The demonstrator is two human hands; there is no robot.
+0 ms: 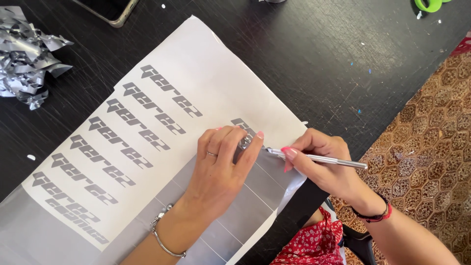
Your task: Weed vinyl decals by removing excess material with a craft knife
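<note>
A white backing sheet (206, 73) with several rows of grey cut-out lettering lies on a black table (319, 59). Its lower right part is still covered in silver vinyl (255, 196). My left hand (221, 167) presses flat on the sheet, with fingertips pinching a small silver scrap beside the rightmost lettering. My right hand (328, 162) holds a thin metal weeding tool (319, 158) like a pen. The tool's tip touches the sheet just right of my left fingertips.
A crumpled pile of silver vinyl scraps (27, 54) sits at the table's far left. A phone (108, 10) lies at the top edge, and a green object (429, 5) at the top right. A patterned brown floor (431, 122) shows to the right.
</note>
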